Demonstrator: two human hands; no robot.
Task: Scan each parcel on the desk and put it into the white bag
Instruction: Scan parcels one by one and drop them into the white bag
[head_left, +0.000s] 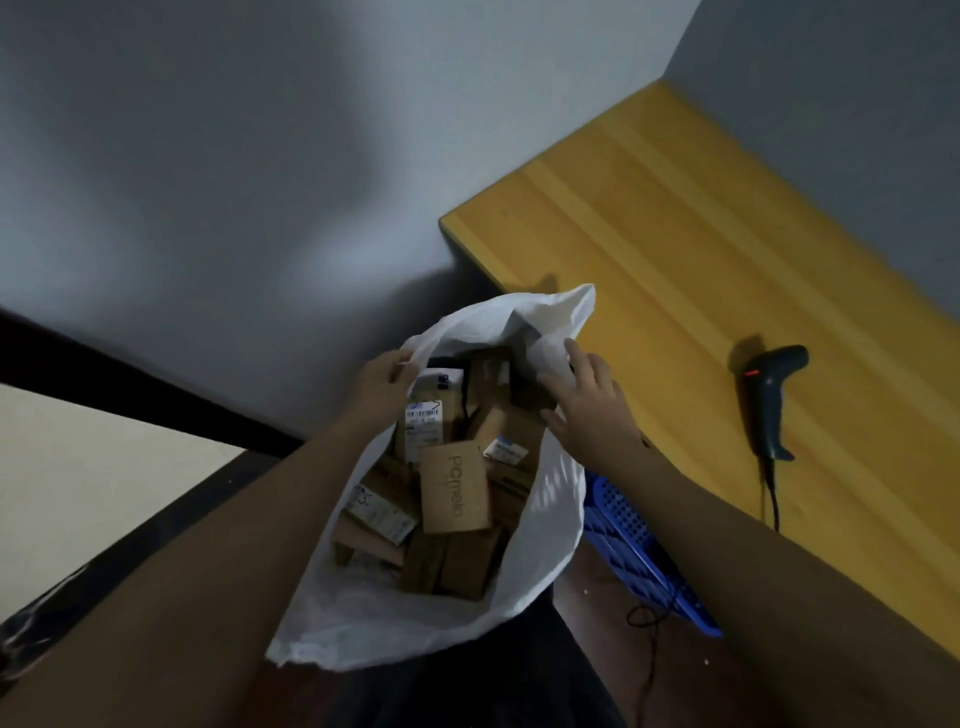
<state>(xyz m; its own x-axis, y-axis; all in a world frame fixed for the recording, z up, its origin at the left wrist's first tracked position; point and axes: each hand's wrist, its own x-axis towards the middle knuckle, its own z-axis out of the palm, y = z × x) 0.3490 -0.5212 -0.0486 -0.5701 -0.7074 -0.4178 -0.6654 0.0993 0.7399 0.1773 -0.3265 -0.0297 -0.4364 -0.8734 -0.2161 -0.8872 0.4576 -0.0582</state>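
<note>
Nearest the camera, the white bag (540, 551) is standing open beside the desk (675, 234), its mouth facing up and crammed with cardboard parcels (454, 488), the topmost one lying with its long axis running away from the viewer. The left hand (382, 387) is gripping the bag's left rim, fingers curled over the plastic, while the right hand (589, 402) is hovering over the right rim with fingers spread and relaxed, holding nothing. Further off, the scanner (774, 400) is lying on the desk to the right of the right hand, well apart from it, so that hand is the nearer one. No parcel is showing on the visible desk, so the task is probably finishing.
</note>
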